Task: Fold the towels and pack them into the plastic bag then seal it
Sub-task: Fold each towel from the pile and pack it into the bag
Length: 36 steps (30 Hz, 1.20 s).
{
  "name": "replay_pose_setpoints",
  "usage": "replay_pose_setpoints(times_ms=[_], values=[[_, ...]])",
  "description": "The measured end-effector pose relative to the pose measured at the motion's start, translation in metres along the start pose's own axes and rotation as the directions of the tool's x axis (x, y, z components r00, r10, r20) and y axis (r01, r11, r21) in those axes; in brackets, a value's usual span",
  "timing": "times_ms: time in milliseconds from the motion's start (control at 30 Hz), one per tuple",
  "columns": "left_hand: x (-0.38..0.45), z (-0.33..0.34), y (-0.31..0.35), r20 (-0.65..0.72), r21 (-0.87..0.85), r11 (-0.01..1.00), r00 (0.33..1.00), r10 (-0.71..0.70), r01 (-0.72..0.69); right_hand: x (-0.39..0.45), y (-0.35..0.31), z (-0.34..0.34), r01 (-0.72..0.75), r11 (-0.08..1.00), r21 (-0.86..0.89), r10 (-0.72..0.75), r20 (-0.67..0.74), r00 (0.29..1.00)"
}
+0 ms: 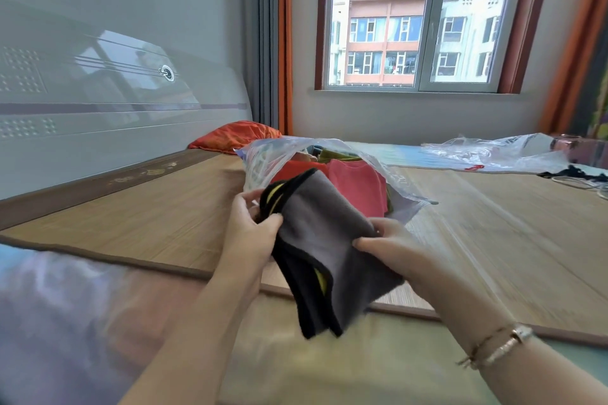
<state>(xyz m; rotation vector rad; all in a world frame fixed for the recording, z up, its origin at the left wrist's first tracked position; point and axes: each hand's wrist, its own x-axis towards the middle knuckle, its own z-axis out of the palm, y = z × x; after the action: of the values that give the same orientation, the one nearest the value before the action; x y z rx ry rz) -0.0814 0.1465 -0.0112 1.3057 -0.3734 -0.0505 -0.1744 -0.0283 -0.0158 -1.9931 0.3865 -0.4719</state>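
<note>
Holding a folded grey towel (324, 240) with black trim and a bit of yellow peeking out of the folds, both hands have it lifted off the bed, just in front of the open mouth of the plastic bag (263, 161). Left hand (251, 233) pinches the towel's left edge, thumb on top and fingers curled behind; right hand (391, 246) grips the right side the same way, fingers wrapped over the cloth. There's a bracelet (496, 344) on the right wrist. The bag lies on the bamboo mat (171, 207) covering the bed, toward the mat's far edge, and it's already got stuff in it: a red towel (355, 184) right at the mouth, something olive green deeper in. An orange pillow (235, 136) sits at the far left corner of the mat against the headboard, and a second crumpled clear bag (493, 151) is over at the far right edge, well apart from the first one.
</note>
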Motion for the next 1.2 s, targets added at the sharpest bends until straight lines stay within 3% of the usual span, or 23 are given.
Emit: replay_pose_setpoints(times_ms=[100, 233, 400, 467, 500, 567, 600, 667, 733, 800, 867, 900, 1000, 1100, 1200], values=[[0.029, 0.014, -0.008, -0.024, 0.156, 0.988, 0.999, 0.022, -0.018, 0.050, -0.011, -0.008, 0.066, 0.917, -0.394, -0.129, -0.134, 0.983], [0.073, 0.046, -0.027, -0.049, 0.348, 0.937, 0.998, 0.051, -0.031, 0.118, -0.028, -0.007, 0.138, 0.705, -0.696, -0.375, -0.200, 0.905], [0.121, 0.075, -0.054, -0.137, 0.488, 0.871, 0.980, 0.146, -0.061, 0.189, -0.025, 0.003, 0.043, 0.373, -0.927, -0.488, -0.157, 0.858], [0.134, 0.077, -0.059, -0.155, 0.518, 0.849, 0.965, 0.210, -0.102, 0.207, -0.020, 0.007, 0.032, 0.316, -0.948, -0.565, -0.160, 0.810], [0.138, 0.077, -0.062, -0.143, 0.543, 0.833, 0.965, 0.218, -0.107, 0.215, -0.016, 0.008, 0.050, 0.344, -0.938, -0.590, -0.175, 0.788], [0.134, 0.074, -0.059, -0.052, 0.671, 0.734, 0.980, 0.191, -0.107, 0.223, -0.014, 0.011, 0.123, 0.498, -0.859, -0.528, -0.187, 0.829], [0.126, 0.073, -0.055, 0.022, 0.769, 0.626, 0.983, 0.181, -0.133, 0.225, -0.011, 0.014, 0.128, 0.550, -0.825, -0.484, -0.190, 0.854], [0.104, 0.066, -0.046, 0.183, 0.891, 0.382, 0.964, 0.194, -0.246, 0.229, -0.004, 0.017, 0.108, 0.582, -0.806, -0.522, -0.269, 0.810], [0.085, 0.057, -0.032, 0.283, 0.895, 0.261, 0.913, 0.295, -0.362, 0.223, -0.002, 0.023, 0.153, 0.677, -0.720, -0.513, -0.312, 0.799], [0.077, 0.049, -0.014, 0.346, 0.887, 0.138, 0.831, 0.437, -0.442, 0.217, 0.001, 0.033, 0.246, 0.803, -0.543, -0.454, -0.291, 0.842], [0.085, 0.044, -0.005, 0.369, 0.902, -0.028, 0.736, 0.568, -0.430, 0.212, 0.001, 0.037, 0.303, 0.896, -0.326, -0.405, -0.316, 0.858], [0.093, 0.045, 0.001, 0.350, 0.921, -0.069, 0.740, 0.575, -0.383, 0.209, -0.001, 0.038, 0.327, 0.921, -0.212, -0.383, -0.333, 0.862], [0.117, 0.051, 0.026, 0.304, 0.950, -0.101, 0.792, 0.530, -0.296, 0.203, -0.009, 0.044, 0.389, 0.921, -0.031, -0.370, -0.385, 0.845], [0.142, 0.054, 0.033, 0.354, 0.920, -0.046, 0.778, 0.518, -0.389, 0.208, -0.015, 0.051, 0.462, 0.887, -0.028, -0.438, -0.372, 0.818], [0.153, 0.054, 0.037, 0.364, 0.891, 0.026, 0.747, 0.556, -0.453, 0.239, -0.016, 0.058, 0.412, 0.842, -0.350, -0.487, -0.163, 0.858]])
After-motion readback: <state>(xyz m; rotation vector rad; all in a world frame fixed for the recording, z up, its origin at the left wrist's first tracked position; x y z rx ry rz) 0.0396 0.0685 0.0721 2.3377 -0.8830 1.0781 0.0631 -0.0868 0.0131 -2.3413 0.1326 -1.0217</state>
